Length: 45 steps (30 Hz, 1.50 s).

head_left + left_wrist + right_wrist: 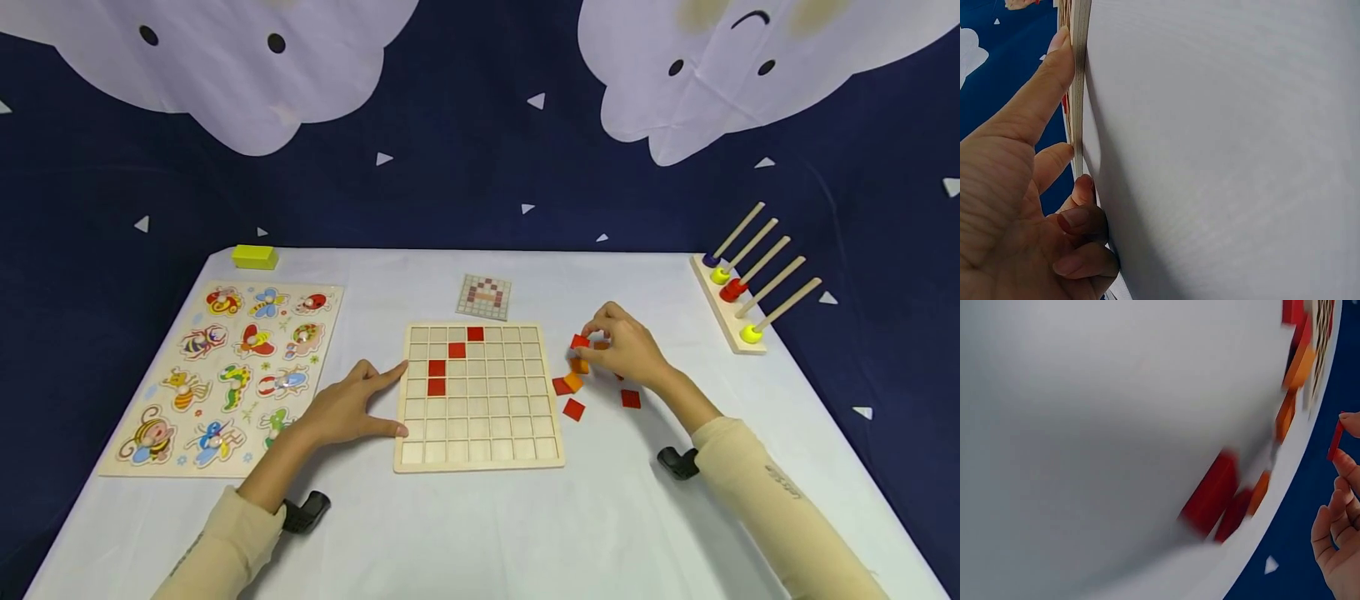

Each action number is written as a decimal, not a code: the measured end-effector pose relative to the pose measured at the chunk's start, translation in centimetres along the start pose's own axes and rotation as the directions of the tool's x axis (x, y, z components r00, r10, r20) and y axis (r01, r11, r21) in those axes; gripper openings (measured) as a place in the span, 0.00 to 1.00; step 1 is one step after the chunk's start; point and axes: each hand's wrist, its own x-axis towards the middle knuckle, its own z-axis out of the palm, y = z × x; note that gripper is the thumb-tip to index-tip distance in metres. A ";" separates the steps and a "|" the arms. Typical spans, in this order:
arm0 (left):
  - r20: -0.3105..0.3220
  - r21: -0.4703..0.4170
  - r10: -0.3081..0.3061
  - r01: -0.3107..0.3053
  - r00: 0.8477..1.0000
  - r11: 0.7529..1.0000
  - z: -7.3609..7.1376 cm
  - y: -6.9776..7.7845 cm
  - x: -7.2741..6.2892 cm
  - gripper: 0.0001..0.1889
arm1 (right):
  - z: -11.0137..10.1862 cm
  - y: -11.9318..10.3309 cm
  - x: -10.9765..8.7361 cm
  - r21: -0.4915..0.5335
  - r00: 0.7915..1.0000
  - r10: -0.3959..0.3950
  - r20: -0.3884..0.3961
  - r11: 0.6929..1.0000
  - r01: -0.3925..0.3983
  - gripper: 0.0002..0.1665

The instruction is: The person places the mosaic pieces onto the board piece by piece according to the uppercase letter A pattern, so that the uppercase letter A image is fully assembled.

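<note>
A wooden grid board (480,429) lies mid-table, with several red square tiles (437,387) in its cells. At its left edge, my left hand (348,408) touches the frame with spread thumb and index finger; in the left wrist view, the thumb (1044,90) lies along the board's side (1079,81) and the other fingers bend loosely. My right hand (626,342) pinches a red tile (579,342) between thumb and fingertips, above loose red and orange tiles right of the board. The right wrist view shows this pinched tile (1336,440) edge-on, raised off the table.
Behind the board lies a small pattern card (484,297). An insect puzzle board (213,333) lies on the left, with a yellow block (255,257) behind it. A peg stand (727,312) with coloured beads is at the back right. Loose tiles (573,409) lie beside the board.
</note>
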 end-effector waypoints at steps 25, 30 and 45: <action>0.000 -0.002 -0.005 0.005 1.000 1.000 -0.1 0.0 0.1 0.52 | 6.9 -12.3 1.4 0.056 0.928 -0.332 0.171 0.943 0.327 0.13; 0.006 0.003 -0.012 0.012 1.000 1.000 -0.1 -0.1 0.1 0.52 | 8.0 -13.5 1.7 0.061 0.908 -0.377 0.184 0.926 0.372 0.13; 0.010 0.000 -0.013 0.013 1.000 1.000 -0.2 -0.1 0.0 0.52 | 10.2 -16.2 1.3 0.043 0.885 -0.401 0.236 0.914 0.403 0.12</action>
